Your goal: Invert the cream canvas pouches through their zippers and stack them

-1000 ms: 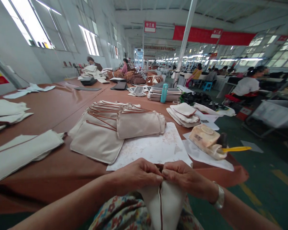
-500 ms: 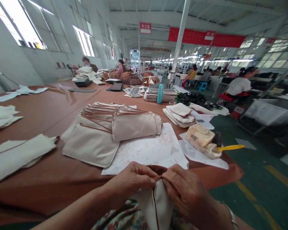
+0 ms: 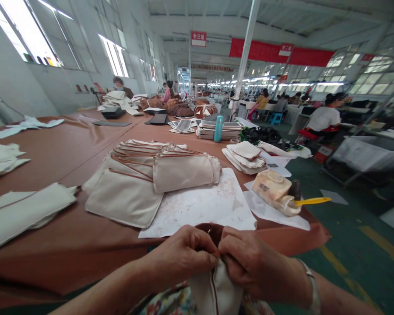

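Note:
At the bottom centre, over the lap, a cream fabric piece (image 3: pixel 205 288) with a brown trim line hangs from both hands. My left hand (image 3: pixel 187 251) pinches its top edge between thumb and fingers. Close against it, my right hand (image 3: pixel 249 258) is closed on the same edge, with a bracelet at the wrist. A brown strap or band (image 3: pixel 210 228) curves up behind the fingertips. The fingers hide the exact spot they grip. In front on the table, a pile of cream pouches with brown trim (image 3: pixel 184 173) lies partly on stained white paper (image 3: pixel 200 210).
A cut plastic container (image 3: pixel 272 188) with a yellow-handled tool (image 3: pixel 313 201) stands at the table's right corner. More cream pieces (image 3: pixel 29 210) lie at left. Behind are a turquoise bottle (image 3: pixel 218 129) and stacked panels (image 3: pixel 205 130). Several people sit farther back.
Both hands have drawn closer together and dropped slightly, with fingers curled more tightly at the fabric's top edge. The right forearm shows more. The camera view has shifted a little.

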`<state>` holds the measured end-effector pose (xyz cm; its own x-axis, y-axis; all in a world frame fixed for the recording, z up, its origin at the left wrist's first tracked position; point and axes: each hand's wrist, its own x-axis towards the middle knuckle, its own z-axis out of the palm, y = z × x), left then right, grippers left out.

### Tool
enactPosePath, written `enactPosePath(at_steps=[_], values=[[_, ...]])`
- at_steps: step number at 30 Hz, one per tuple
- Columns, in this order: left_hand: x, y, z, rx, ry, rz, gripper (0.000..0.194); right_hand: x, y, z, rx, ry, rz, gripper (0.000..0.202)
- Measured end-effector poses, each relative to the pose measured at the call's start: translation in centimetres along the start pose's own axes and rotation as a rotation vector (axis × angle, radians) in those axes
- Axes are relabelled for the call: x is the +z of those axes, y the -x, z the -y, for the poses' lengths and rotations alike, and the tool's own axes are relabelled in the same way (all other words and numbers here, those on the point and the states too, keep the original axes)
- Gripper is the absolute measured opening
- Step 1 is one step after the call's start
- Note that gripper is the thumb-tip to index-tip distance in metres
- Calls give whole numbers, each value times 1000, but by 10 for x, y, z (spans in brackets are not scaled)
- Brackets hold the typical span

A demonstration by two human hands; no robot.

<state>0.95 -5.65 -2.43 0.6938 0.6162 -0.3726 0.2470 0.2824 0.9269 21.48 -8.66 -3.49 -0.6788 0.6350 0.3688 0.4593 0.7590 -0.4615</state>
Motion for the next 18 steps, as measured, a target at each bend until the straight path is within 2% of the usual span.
enactPosePath(at_steps=[3,6,8,11,13,15,16,18], values=[[1,-1,3,1,3,9,25,5,0,-2,-89,225,-66,22],[-2,-1,6,-25,-20,-9,23,4,6,0,-165,410,-59,21],[-5,1,5,-43,-32,-27,22,2,12,3,-187,416,-86,17],[-10,5,2,-65,-43,-19,22,1,19,7,-196,286,-226,17],[-12,8,-1,-66,-46,-3,22,-2,17,9,-91,105,-329,18],[-13,10,-3,-57,-65,10,21,-9,11,8,97,-109,-361,17],[-12,10,-4,-48,-78,12,20,-13,6,7,182,-203,-327,17],[-11,11,-6,-18,-100,20,17,-19,-4,3,278,-345,-160,20]])
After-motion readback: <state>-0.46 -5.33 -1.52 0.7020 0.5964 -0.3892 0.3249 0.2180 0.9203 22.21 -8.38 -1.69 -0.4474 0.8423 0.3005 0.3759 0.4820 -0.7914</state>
